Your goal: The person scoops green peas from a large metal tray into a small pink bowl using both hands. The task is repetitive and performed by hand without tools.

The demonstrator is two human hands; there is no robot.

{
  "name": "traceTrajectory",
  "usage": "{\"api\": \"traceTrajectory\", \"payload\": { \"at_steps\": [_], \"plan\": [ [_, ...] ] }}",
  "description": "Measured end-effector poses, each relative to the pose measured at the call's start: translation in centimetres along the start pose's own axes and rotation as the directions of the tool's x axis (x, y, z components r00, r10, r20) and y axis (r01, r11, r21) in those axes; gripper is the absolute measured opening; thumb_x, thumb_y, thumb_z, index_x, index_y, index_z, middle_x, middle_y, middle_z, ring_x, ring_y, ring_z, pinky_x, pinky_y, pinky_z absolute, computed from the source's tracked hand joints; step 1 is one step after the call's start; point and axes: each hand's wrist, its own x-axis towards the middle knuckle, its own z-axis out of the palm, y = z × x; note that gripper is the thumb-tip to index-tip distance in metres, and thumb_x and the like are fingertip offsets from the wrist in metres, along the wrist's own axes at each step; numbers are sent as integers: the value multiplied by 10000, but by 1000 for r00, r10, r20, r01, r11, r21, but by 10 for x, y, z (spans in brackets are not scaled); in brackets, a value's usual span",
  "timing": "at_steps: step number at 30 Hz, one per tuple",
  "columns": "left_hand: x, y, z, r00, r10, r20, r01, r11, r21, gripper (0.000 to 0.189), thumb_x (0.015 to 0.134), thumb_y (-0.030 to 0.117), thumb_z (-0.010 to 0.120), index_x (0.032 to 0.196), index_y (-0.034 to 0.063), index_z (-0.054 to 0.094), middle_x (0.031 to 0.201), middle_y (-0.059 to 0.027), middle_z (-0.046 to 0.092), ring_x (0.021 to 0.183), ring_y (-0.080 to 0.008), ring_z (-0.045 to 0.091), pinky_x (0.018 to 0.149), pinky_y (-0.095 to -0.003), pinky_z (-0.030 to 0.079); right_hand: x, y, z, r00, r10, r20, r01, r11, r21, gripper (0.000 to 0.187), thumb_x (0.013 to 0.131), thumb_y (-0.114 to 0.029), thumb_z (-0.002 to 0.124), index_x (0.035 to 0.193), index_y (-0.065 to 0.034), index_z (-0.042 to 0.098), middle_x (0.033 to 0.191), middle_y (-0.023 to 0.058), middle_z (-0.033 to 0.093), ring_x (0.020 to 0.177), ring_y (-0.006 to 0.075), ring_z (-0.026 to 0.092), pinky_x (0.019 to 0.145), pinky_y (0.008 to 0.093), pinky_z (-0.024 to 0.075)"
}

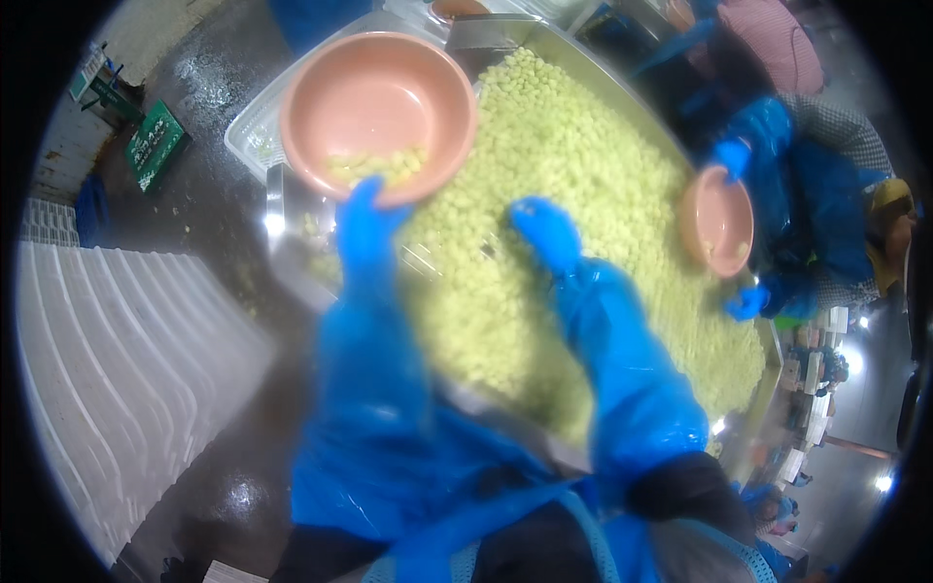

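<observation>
My left hand (370, 226), in a blue glove, grips the near rim of a pink plastic basin (364, 102). A small amount of pale green pieces (386, 166) lies at the near side inside that basin. My right hand (548, 232), also gloved in blue, is over a broad heap of the same pale green, rounded pieces (539, 153). Its fingers are bunched and point away to the left; blur hides whether they hold any pieces. The heap fills most of a stainless steel table (627, 91) with raised sides.
Across the table, a co-worker's gloved hand (732, 157) holds another pink basin (718, 218); their other hand (748, 302) is near the table's edge. Stacked white plastic crates (131, 364) stand left on the wet floor (233, 488). A white plastic crate (251, 138) sits behind my basin.
</observation>
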Motion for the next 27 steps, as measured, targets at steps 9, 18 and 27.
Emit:
{"api": "traceTrajectory", "payload": {
  "at_steps": [9, 18, 27],
  "plan": [
    [-4, -19, -4, 989, 69, 128, -118, 896, 429, 404, 869, 44, 692, 1217, -76, 525, 1094, -185, 584, 994, -286, 623, 858, -353, 571, -2, -20, -76, 929, -359, -86, 351, 786, 509, 633, 932, -304, 624, 1496, -204, 354, 1506, 142, 374, 1344, 292, 415, 1074, 424, 391],
    [16, -28, -30, 896, 444, -12, -379, 779, 500, 350, 902, 49, 656, 1202, -73, 522, 1094, -153, 596, 992, -236, 605, 856, -292, 541, -21, 169, -30, 862, -157, -483, 151, 987, -51, 557, 940, -211, 592, 1446, -68, 406, 1464, 164, 406, 1298, 269, 437, 1048, 363, 410],
    [19, -10, 3, 951, -165, -261, 69, 937, -341, 377, 963, 193, 518, 1194, -104, 489, 1176, -200, 517, 1106, -299, 568, 966, -362, 539, 70, 0, -35, 766, -605, -216, 594, 795, -120, 296, 915, -232, 641, 1178, -100, 671, 1187, 118, 648, 1062, 285, 621, 936, 376, 485]
  ]
}}
